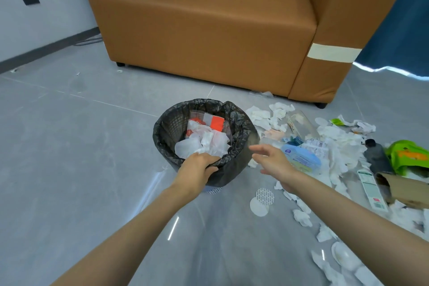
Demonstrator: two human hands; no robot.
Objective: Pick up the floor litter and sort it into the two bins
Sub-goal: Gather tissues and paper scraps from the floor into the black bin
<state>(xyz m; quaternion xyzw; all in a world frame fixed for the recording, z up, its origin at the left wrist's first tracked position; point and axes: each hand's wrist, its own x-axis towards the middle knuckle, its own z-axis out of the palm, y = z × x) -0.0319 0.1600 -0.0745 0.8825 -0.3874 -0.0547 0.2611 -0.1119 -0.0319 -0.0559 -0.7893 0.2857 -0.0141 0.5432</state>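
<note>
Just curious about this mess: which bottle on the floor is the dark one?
The grey bottle with the black cap, lying beside the green bag. The other, the clear bottle, lies nearer the bin.

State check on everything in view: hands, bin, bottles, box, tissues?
bin: upright, black-lined, part full
left hand: grips bin rim
right hand: open, empty, beside bin
tissues: crumpled, scattered on floor
clear bottle: on its side among tissues
dark bottle: lying on floor
box: lying on floor, end open
</note>
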